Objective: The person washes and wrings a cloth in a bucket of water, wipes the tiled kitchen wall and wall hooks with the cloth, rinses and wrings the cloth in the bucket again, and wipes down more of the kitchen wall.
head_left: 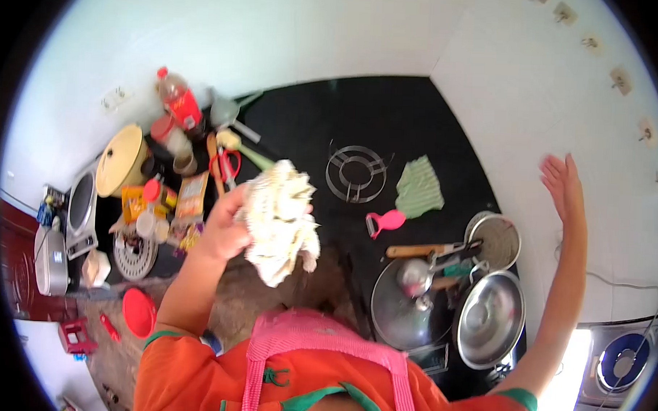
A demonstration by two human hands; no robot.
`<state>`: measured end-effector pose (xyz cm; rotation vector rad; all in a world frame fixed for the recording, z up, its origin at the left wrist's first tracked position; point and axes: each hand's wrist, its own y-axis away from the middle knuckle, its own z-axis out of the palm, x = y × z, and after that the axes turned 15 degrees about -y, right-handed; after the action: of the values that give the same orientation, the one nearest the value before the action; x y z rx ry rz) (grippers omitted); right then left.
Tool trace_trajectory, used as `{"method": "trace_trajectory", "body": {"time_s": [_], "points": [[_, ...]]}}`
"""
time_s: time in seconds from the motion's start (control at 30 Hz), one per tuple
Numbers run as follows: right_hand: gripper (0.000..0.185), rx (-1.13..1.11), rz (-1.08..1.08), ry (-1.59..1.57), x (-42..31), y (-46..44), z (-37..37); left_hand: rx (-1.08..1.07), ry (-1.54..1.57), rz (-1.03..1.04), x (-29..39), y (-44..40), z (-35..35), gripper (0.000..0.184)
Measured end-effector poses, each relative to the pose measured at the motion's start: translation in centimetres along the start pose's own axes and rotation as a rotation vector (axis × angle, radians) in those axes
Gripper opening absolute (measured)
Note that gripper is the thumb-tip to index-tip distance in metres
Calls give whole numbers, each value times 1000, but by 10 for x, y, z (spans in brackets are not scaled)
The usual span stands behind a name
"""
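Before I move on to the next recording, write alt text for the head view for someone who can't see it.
A person's left hand grips a crumpled off-white cloth while the right hand is held out, open and empty. Between them, a pink peeler and a striped green cloth lie on a black countertop.

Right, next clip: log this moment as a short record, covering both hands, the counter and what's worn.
Left hand: gripping a bunched white cloth, held up in the air
Right hand: raised, open, holding nothing; whether it touches the wall cannot be told
Counter, middle: metal ring stand, green cloth, pink peeler
Counter, picture's left: bottle, scissors
Counter, picture's right: metal bowl
Worn: pink apron, orange shirt
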<state>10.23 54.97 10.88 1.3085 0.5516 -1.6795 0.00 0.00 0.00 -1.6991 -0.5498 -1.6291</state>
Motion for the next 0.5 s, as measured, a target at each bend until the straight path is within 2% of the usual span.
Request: {"method": "trace_trajectory", "body": {"time_s": [0.03,0.07,0.1,0.17,0.23,0.27,0.37,0.43,0.47,0.5], "points": [[81,19,40,23,0,17,14,-17,70,-27,8,12,10,70],[82,-103,163,-141,4,27,36,14,90,20,6,31,15,63],[83,-271,270,-439,91,34,106,81,-55,-104,12,73,-53,60],[85,-365,412,-478,124,55,166,186,-92,-200,-13,129,-59,59],[86,-617,550,-524,165,54,201,252,-82,-227,-46,180,-70,59],[87,-674,632,-564,194,65,230,262,-102,-283,-39,211,-79,53],[89,-676,844,-563,261,105,303,329,-164,-487,-47,285,-82,49],[84,-836,963,-528,305,126,338,353,-212,-594,-70,332,-86,49],[81,-865,1028,-467,329,146,350,402,-231,-562,-70,358,-76,47],[78,-925,1068,-397,351,159,361,455,-214,-695,-73,374,-70,46]]}}
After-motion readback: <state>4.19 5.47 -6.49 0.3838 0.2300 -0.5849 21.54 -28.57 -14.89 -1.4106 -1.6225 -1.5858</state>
